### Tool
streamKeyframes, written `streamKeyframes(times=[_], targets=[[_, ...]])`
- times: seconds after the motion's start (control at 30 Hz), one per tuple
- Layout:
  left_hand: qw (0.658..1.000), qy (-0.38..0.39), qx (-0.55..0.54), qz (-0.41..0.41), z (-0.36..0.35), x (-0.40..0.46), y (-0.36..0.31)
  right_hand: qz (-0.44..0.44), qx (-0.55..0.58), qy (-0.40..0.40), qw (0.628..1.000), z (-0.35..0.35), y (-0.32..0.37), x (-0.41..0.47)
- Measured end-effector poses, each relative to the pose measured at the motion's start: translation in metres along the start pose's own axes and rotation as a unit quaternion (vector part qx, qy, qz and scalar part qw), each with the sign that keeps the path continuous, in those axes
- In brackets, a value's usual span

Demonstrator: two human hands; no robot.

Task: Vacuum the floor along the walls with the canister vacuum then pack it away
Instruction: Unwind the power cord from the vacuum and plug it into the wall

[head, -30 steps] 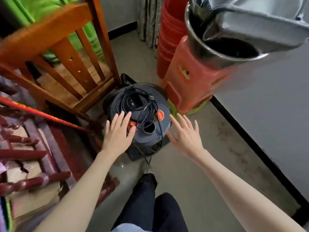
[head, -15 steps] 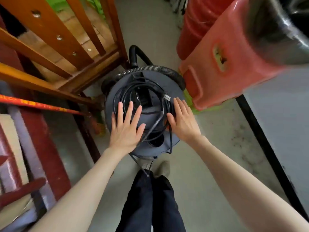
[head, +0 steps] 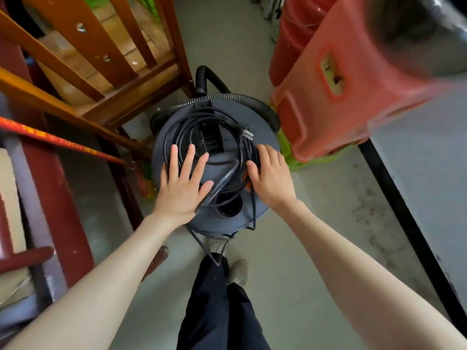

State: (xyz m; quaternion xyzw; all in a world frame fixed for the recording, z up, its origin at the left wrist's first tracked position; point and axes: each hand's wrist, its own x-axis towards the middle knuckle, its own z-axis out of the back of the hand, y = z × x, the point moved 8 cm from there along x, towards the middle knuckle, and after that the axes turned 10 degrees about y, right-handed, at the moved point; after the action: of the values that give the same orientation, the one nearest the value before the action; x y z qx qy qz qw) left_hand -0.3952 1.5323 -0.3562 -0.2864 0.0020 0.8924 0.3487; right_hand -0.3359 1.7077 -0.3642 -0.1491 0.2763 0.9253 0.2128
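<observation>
The canister vacuum [head: 214, 173] stands on the floor in a gap between a wooden chair [head: 106, 79] on the left and a stack of red plastic stools [head: 336, 97] on the right, apparently its storage spot. Its power cord [head: 222, 137] lies coiled on the lid, and the ribbed hose [head: 227, 98] curls round the far rim, so packing away looks nearly done. The left hand [head: 183, 183] lies flat with fingers spread on the lid's left side. The right hand [head: 271, 175] rests on the right side, fingers bent over the cord loops, probably steadying them.
</observation>
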Motion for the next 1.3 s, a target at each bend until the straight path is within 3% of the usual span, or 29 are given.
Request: streamKeyframes(times=[0.8,1.3], targets=[[1.000,0.012,0.008,0.001,-0.112,-0.130,-0.076,-0.062,0.004,-0.009,0.998,-0.054,-0.051,-0.170],[0.992,0.003,0.038,-0.118,-0.156,-0.183,-0.121,-0.150,0.104,-0.065,0.981,-0.092,-0.095,-0.294]])
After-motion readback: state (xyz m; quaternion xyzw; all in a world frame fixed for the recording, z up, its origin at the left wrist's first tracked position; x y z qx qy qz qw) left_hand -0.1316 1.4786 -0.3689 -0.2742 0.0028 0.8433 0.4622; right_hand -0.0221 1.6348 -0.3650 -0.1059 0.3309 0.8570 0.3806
